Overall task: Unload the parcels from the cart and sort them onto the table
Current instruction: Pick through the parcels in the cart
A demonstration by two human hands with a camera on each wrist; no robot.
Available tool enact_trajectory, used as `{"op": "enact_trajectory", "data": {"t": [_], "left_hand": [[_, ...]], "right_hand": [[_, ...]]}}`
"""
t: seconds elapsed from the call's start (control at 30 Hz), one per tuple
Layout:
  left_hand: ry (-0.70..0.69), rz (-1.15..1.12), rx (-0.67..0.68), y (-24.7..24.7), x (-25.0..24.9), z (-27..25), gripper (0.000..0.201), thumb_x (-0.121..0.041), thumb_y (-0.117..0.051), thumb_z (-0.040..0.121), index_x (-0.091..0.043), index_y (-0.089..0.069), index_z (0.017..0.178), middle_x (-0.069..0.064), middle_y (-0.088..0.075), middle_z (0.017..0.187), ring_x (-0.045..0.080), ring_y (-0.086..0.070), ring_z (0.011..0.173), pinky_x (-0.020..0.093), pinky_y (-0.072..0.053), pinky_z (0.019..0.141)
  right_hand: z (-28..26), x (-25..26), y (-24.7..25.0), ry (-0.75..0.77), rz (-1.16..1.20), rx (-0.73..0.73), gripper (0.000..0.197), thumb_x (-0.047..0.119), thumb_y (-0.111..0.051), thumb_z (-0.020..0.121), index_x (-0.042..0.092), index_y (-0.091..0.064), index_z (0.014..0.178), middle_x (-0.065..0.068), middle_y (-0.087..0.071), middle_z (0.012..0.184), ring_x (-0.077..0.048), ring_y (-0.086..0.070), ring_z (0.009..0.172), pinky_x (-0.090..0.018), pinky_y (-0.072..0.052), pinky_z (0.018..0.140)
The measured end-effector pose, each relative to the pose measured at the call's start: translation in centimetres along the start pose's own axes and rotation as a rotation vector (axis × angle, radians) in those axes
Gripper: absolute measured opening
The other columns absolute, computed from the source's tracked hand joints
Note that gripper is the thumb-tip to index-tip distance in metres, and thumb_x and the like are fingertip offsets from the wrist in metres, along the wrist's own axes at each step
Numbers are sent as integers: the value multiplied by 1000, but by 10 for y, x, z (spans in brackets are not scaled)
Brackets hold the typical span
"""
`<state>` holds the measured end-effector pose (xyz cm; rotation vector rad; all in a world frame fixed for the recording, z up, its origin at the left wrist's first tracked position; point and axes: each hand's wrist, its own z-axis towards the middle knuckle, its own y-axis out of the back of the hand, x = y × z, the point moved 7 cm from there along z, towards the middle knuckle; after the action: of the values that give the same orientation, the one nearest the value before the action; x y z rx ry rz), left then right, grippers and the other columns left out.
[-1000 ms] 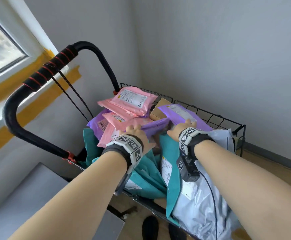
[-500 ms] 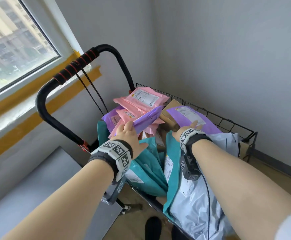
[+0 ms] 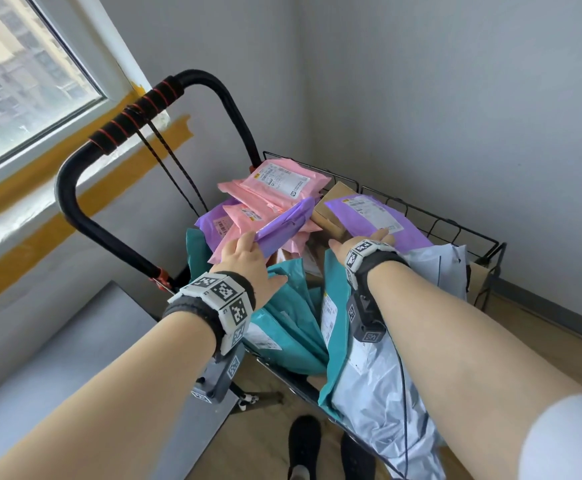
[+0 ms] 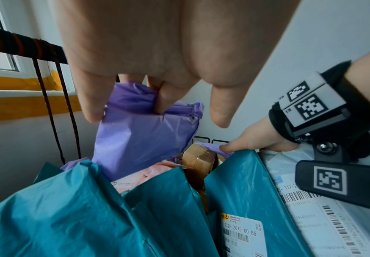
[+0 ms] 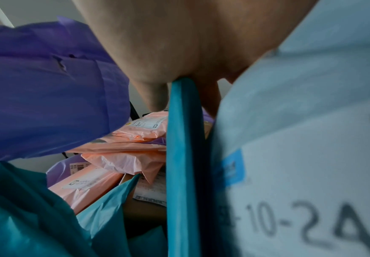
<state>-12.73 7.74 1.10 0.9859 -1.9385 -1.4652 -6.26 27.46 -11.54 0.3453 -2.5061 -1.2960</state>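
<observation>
A black wire cart [image 3: 438,216] is heaped with soft parcels. My left hand [image 3: 248,251] grips a small purple parcel [image 3: 286,223] by its end and holds it tilted above the pile; in the left wrist view my fingers [image 4: 162,102] curl round its crumpled top [image 4: 140,135]. My right hand [image 3: 362,242] lies flat with straight fingers on a larger purple parcel [image 3: 396,223], which bears a white label. The upper edge of a teal parcel [image 5: 181,139] runs up under that palm, between thumb and fingers.
Pink parcels [image 3: 282,178] top the pile at the back, by a cardboard box [image 3: 331,206]. Teal parcels [image 3: 289,323] and a grey-white one [image 3: 386,393] fill the near side. The cart's black handle [image 3: 137,116] arches at the left. A grey table [image 3: 57,358] lies lower left.
My left hand has lifted the small purple parcel off the pile and tilted it up. My right hand has stayed on the larger purple parcel. The head view has swung.
</observation>
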Motion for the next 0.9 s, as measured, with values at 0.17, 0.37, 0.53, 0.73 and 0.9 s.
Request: {"op": "enact_trajectory", "data": {"t": [0.17, 0.37, 0.53, 0.73, 0.9], "left_hand": [[-8, -8, 27, -6, -2, -4, 71, -50, -53, 88, -7, -32, 140, -1, -22, 145, 24, -26, 133, 37, -34, 108], [-19, -10, 3, -6, 2, -3, 71, -51, -54, 87, -7, -33, 140, -2, -25, 143, 23, -29, 132, 37, -37, 106], [9, -28, 31, -4, 7, -3, 71, -50, -53, 88, -6, -33, 140, -1, -25, 144, 24, -29, 131, 38, -36, 106], [67, -68, -54, 21, 17, -8, 74, -50, -54, 87, -7, -30, 142, 0, -27, 144, 24, -30, 130, 38, -35, 107], [180, -144, -177, 42, 45, -31, 76, -47, -56, 87, -7, -25, 143, -1, -23, 145, 25, -26, 132, 39, -33, 108]], "right_hand": [[-3, 2, 1, 85, -55, 16, 85, 71, -23, 84, 12, -31, 143, -14, -23, 148, -32, -17, 136, -47, -21, 108], [-23, 2, 16, 133, -71, -115, 79, 66, -25, 89, 5, -47, 134, -8, -35, 141, -32, -23, 130, -44, -29, 102], [-60, 15, 51, 239, 40, -239, 72, 59, -28, 94, 0, -48, 131, -2, -29, 145, -33, -14, 138, -45, -31, 104], [-112, 43, 94, 451, 102, -353, 49, 31, -28, 102, -7, -54, 118, -18, -48, 119, -26, -41, 123, -38, -33, 104], [-150, 81, 101, 660, 210, -404, 39, 27, -41, 99, -1, -50, 125, -4, -38, 141, -23, -47, 121, -24, -21, 83]]}}
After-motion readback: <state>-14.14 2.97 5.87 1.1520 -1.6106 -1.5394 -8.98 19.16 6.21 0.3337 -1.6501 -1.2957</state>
